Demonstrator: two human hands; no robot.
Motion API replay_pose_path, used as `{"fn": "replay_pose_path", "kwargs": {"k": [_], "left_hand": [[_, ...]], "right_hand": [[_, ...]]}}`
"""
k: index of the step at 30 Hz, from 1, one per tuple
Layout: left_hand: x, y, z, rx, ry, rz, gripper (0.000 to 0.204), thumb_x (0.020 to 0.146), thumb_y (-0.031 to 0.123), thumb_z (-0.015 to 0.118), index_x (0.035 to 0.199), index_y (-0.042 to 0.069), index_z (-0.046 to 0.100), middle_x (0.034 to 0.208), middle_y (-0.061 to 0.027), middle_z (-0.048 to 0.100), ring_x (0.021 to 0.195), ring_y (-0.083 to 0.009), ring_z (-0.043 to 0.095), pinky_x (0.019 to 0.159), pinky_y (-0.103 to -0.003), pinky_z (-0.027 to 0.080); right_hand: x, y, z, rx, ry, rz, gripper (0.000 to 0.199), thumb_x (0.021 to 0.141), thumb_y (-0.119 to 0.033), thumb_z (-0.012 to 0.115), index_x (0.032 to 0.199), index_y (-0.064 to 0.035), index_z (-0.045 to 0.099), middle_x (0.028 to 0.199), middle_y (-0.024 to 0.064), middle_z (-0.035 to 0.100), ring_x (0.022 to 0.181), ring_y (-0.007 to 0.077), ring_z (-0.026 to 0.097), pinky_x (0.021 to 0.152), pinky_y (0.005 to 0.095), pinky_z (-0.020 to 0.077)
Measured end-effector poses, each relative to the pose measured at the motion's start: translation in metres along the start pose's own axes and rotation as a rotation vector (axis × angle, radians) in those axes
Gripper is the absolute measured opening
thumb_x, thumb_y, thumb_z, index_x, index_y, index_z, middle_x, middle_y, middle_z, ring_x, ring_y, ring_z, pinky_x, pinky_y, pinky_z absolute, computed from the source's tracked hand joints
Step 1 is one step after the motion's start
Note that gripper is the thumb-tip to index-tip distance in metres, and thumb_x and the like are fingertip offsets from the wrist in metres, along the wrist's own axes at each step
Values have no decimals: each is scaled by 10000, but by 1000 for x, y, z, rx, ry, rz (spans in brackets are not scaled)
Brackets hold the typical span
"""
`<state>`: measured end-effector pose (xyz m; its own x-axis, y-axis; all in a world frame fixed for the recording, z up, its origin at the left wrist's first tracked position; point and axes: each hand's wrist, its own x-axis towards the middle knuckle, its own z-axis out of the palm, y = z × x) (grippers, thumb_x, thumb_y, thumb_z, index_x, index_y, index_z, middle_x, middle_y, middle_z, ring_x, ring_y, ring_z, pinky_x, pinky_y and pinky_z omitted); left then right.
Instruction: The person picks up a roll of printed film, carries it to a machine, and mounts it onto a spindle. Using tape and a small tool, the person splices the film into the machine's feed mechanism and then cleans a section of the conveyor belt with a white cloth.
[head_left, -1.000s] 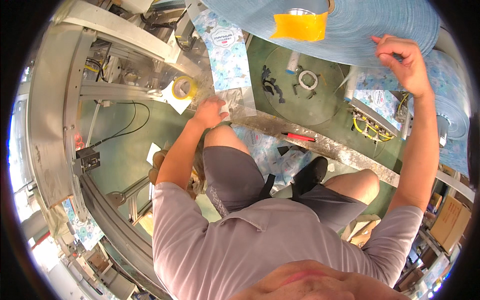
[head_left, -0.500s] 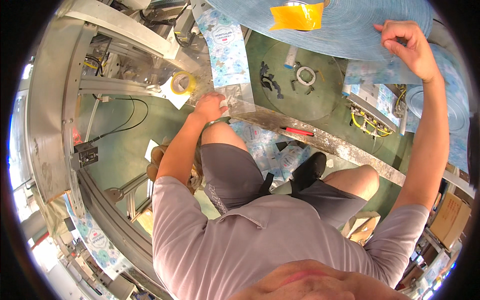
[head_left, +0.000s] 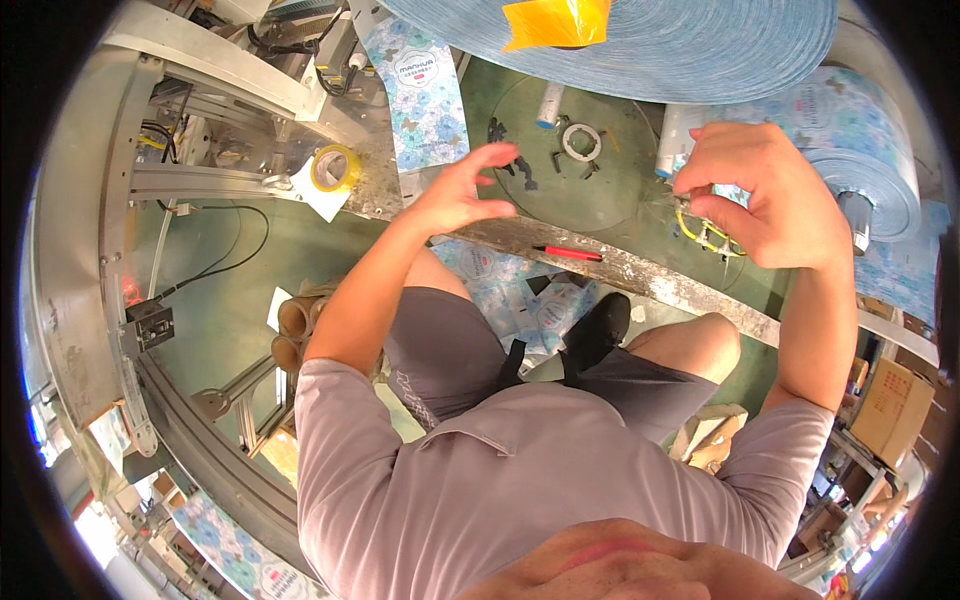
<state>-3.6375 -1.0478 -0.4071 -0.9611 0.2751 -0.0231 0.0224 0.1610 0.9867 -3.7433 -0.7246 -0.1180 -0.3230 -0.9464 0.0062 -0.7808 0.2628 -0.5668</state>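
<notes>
My left hand (head_left: 462,192) is raised over the beam's edge, thumb and fingers spread apart with nothing seen between them. Just behind it a strip of blue flower-printed film (head_left: 428,125) hangs down, its lower end partly hidden by the hand. My right hand (head_left: 755,195) is up at the right, fingers curled and thumb drawn close to the fingertips; whatever they pinch, if anything, is too small to make out. Beyond it are the large blue film roll (head_left: 700,50) with an orange flap (head_left: 560,22) and a second printed film roll (head_left: 850,130).
A yellow tape roll (head_left: 335,168) lies on the metal frame at left. A red pen (head_left: 568,253) rests on the worn beam (head_left: 640,276) across my knees. A metal ring (head_left: 581,142) and black scraps (head_left: 520,168) lie beyond it. Film pieces (head_left: 490,290) lie below, near my foot.
My left hand has lifted off the end of the film strip and opened, moving right. My right hand has come down and inward, away from the large roll's edge. The view has shifted slightly.
</notes>
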Motion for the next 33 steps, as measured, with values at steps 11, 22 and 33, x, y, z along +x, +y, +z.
{"fn": "replay_pose_path", "kwargs": {"k": [11, 22, 33], "left_hand": [[26, 59, 84, -1191, -300, 106, 302, 1004, 101, 745, 1269, 21, 624, 1098, -110, 724, 1021, -225, 717, 925, -410, 590], [18, 20, 74, -989, -62, -154, 261, 1016, 130, 724, 1255, 41, 668, 1053, -75, 729, 1000, -189, 696, 914, -333, 550], [-37, -34, -15, -315, 307, -307, 171, 1002, 2, 695, 1172, 19, 697, 831, 1, 670, 722, -88, 578, 668, -260, 489]], "right_hand": [[-44, 38, 7, 240, 186, 440, 127, 905, 32, 735, 1029, 53, 752, 891, 74, 759, 846, 125, 682, 790, 302, 551], [-1, 67, 66, 190, 149, 477, 166, 898, -64, 747, 1026, 42, 757, 818, 104, 763, 732, 165, 687, 711, 336, 553], [35, 141, 225, 908, 121, 723, 285, 972, -112, 722, 1209, 45, 743, 988, 98, 797, 847, 167, 749, 768, 308, 613]]}}
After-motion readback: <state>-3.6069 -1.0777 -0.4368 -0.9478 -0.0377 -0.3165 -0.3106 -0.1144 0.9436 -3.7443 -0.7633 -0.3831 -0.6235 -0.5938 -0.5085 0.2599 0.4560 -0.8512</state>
